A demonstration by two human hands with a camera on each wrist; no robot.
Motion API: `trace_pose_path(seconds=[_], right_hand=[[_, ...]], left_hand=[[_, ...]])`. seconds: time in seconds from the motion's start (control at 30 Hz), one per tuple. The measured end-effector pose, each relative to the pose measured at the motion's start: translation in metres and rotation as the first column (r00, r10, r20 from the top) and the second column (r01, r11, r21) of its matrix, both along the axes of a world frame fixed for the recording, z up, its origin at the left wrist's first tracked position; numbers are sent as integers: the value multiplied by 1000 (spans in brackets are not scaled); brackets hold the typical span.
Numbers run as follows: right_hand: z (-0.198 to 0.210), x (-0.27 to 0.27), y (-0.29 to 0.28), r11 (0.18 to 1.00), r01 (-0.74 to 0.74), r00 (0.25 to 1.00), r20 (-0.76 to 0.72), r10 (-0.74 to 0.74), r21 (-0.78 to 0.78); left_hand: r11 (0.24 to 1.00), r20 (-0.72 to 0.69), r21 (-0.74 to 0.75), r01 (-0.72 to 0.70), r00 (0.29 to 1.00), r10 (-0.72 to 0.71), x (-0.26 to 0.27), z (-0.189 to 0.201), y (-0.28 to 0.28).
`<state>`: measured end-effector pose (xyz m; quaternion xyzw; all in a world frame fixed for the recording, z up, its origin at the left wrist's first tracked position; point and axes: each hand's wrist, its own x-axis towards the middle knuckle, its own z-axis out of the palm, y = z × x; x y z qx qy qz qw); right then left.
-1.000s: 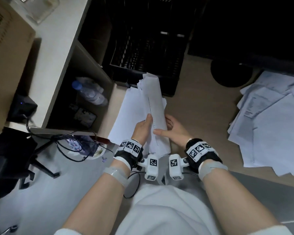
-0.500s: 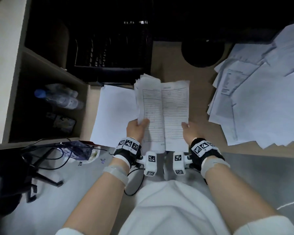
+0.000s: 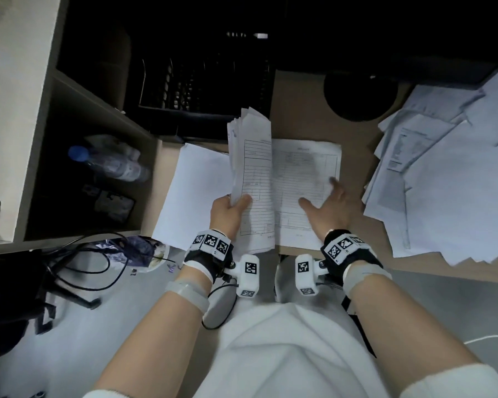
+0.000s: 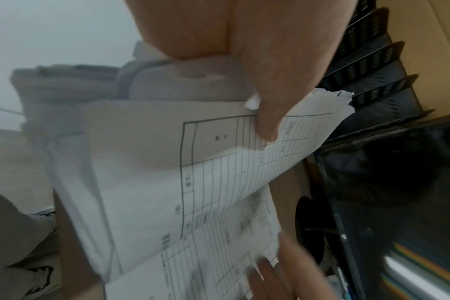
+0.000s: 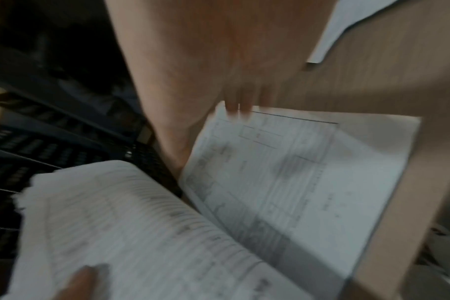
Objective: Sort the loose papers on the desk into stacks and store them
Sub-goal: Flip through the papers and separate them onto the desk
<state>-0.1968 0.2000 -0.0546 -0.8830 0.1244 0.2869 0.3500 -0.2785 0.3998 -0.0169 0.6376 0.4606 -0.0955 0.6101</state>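
My left hand (image 3: 231, 209) grips a thick bundle of printed forms (image 3: 252, 173) by its lower left edge and holds it tilted above the desk; its thumb (image 4: 266, 113) lies on the top form (image 4: 219, 182). My right hand (image 3: 329, 206) lies flat with spread fingers on a single printed form (image 3: 302, 179) that rests on the desk just right of the bundle; in the right wrist view this form (image 5: 295, 182) looks blurred. A plain white stack (image 3: 193, 191) lies on the desk left of the bundle.
A large loose pile of papers (image 3: 449, 179) covers the desk's right side. A black slotted file tray (image 3: 202, 93) stands behind the bundle, and a round black base (image 3: 360, 96) sits to its right. A side shelf at left holds a water bottle (image 3: 110, 165). Cables trail on the floor.
My right hand took the top form off the bundle, moved it to the right and laid it flat on the desk. The left hand keeps its grip on the bundle.
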Motion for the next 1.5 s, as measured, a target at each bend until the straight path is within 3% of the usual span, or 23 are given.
trace_pose_path(seconds=[0.07, 0.1, 0.17, 0.27, 0.37, 0.43, 0.53, 0.73, 0.87, 0.97, 1.17, 1.33, 1.5], right_hand=[[18, 1, 21, 923, 56, 968, -248, 44, 381], [25, 1, 31, 873, 90, 937, -337, 88, 479], [36, 1, 49, 828, 67, 930, -336, 150, 556], [41, 6, 56, 784, 53, 962, -242, 126, 618], [42, 10, 44, 759, 76, 972, -216, 87, 646], [47, 11, 35, 765, 78, 983, -178, 49, 639], [53, 14, 23, 784, 101, 989, -146, -13, 612], [57, 19, -1, 869, 84, 993, -110, -35, 487], [45, 22, -12, 866, 137, 982, -180, -55, 480], [5, 29, -37, 849, 178, 969, -241, -62, 498], [32, 39, -58, 789, 217, 958, -281, -58, 576], [33, 41, -65, 815, 88, 993, -118, -24, 573], [53, 42, -68, 775, -48, 971, -152, 184, 630]], left_hand=[[999, 39, -39, 25, 999, -24, 6, 10, 4], [997, 73, -69, 42, 997, -37, 9, 16, 4], [987, 141, -117, 114, 985, -97, 13, 29, 1], [974, 201, -148, 172, 969, -140, 20, 34, -2], [969, 197, -94, 227, 959, -206, 30, 23, -7], [952, 191, -160, 262, 954, -230, 36, 19, -12], [926, 249, -331, 181, 963, -99, 38, 22, -23], [918, 229, -383, 100, 973, -10, 34, 15, -29], [911, 209, -397, 109, 978, -26, 36, 19, -42], [941, 200, -328, 79, 980, -13, 35, 17, -57], [993, 227, -113, -35, 972, 60, 28, 19, -88], [987, 198, 34, -160, 969, 150, 18, 12, -108], [945, 198, 257, -201, 968, 152, 15, 13, -118]])
